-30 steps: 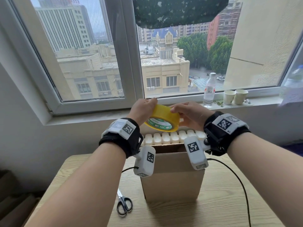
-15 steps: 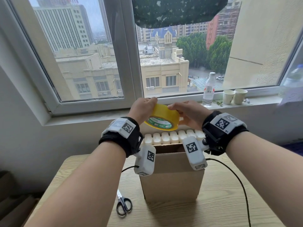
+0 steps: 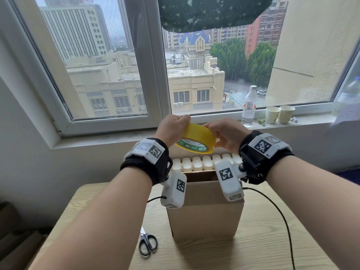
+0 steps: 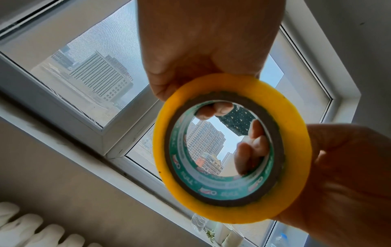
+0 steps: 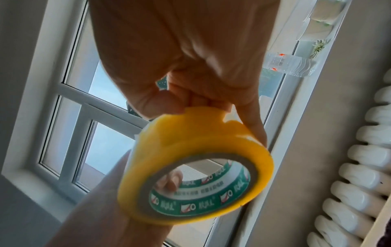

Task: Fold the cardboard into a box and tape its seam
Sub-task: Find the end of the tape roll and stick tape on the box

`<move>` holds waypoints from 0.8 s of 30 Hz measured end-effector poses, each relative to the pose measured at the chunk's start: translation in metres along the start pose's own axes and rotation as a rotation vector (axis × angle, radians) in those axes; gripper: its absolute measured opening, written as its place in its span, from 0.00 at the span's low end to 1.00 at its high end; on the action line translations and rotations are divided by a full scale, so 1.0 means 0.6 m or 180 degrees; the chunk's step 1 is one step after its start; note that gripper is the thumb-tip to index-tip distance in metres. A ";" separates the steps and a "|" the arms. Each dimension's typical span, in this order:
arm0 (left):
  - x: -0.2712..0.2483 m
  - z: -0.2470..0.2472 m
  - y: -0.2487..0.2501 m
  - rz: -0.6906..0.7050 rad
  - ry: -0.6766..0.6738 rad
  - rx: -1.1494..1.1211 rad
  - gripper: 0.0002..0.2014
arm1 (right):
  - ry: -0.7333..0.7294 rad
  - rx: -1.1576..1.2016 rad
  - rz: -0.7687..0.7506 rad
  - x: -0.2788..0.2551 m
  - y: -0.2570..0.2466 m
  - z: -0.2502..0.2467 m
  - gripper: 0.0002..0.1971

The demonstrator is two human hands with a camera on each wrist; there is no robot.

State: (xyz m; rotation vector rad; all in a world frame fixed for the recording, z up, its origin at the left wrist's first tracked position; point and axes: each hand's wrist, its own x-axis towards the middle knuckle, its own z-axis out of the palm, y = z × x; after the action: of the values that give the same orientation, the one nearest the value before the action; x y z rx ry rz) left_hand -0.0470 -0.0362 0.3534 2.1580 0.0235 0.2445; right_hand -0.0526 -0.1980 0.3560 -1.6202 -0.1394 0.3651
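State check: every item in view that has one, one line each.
yellow tape roll: held up above the box, gripped by both hands
left hand: curled round the roll
right hand: fingers pinching the roll's rim
brown cardboard box: upright on the wooden table, top open
black-handled scissors: lying closed on the table
clear plastic bottle: upright on the sill, capped

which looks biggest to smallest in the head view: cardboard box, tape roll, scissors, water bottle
1. cardboard box
2. tape roll, though it is held nearer the camera
3. scissors and water bottle: alike, and the bottle stands farther off
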 end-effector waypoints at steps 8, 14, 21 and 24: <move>0.006 -0.001 -0.008 -0.0032 0.0045 -0.0073 0.24 | -0.0141 -0.0061 -0.0001 0.002 0.001 -0.002 0.22; 0.005 -0.004 -0.010 -0.0033 0.0026 -0.0062 0.23 | -0.0250 -0.0032 -0.0024 0.001 0.007 -0.006 0.19; 0.004 0.001 -0.005 0.0053 0.0079 -0.0093 0.22 | -0.0120 0.0139 -0.0037 0.004 0.002 0.000 0.13; 0.003 0.001 -0.005 0.0107 0.0078 -0.0046 0.23 | -0.0044 0.0152 -0.0048 0.005 0.004 0.003 0.08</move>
State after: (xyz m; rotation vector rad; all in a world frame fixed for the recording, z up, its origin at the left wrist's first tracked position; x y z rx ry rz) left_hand -0.0448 -0.0349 0.3508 2.1423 -0.0006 0.2898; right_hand -0.0505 -0.1959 0.3529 -1.5690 -0.1522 0.3654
